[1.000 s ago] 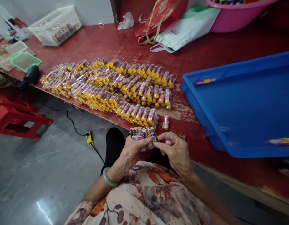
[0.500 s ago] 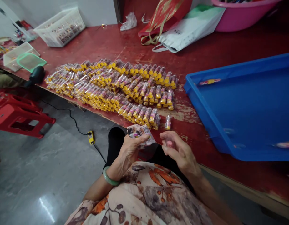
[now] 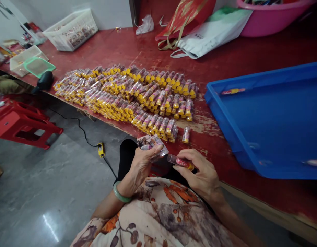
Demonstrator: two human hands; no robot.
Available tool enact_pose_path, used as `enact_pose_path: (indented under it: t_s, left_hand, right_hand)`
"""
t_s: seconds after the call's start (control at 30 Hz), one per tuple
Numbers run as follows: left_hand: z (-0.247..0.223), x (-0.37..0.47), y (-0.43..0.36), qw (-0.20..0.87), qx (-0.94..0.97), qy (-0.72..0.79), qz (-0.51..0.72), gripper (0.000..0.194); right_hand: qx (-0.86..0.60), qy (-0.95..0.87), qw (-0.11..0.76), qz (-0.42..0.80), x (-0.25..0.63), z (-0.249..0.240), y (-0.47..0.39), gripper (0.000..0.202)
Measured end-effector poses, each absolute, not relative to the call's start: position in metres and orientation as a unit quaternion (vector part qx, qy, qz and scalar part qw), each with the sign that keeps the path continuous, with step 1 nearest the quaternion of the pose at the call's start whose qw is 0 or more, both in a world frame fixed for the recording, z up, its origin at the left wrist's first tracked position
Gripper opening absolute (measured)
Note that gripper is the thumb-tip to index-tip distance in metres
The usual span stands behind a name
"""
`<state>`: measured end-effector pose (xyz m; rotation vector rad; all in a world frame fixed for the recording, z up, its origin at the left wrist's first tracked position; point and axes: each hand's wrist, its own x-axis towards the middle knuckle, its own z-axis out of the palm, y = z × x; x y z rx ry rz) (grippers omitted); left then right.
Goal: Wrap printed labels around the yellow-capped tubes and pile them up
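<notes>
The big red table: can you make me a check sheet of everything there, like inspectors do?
Surface: red table, paint worn in patches.
Work things: yellow-ended tubes piled up, one lone tube beside them; blue tray with blurry wrapped pieces.
Clutter: red bag, white bag, pink basin, white basket.
Hands: left hand holds flat printed pieces; right hand holds a clear tube with pink contents.
Cables: black cable on the floor, joined to a yellow block.
Surroundings: red stools, grey floor.
</notes>
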<state>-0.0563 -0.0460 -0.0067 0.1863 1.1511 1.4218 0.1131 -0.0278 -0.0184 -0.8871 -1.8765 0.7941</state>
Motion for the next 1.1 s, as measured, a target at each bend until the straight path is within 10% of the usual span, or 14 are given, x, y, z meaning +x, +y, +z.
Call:
enact_pose_path:
  t_s: [1.1]
  left_hand:
    - [-0.006, -0.052, -0.053, 0.652, 0.063, 0.460, 0.600, 0.037]
  right_hand:
    - [-0.308, -0.785, 0.511, 0.167, 0.099, -0.016, -0.031, 0.025]
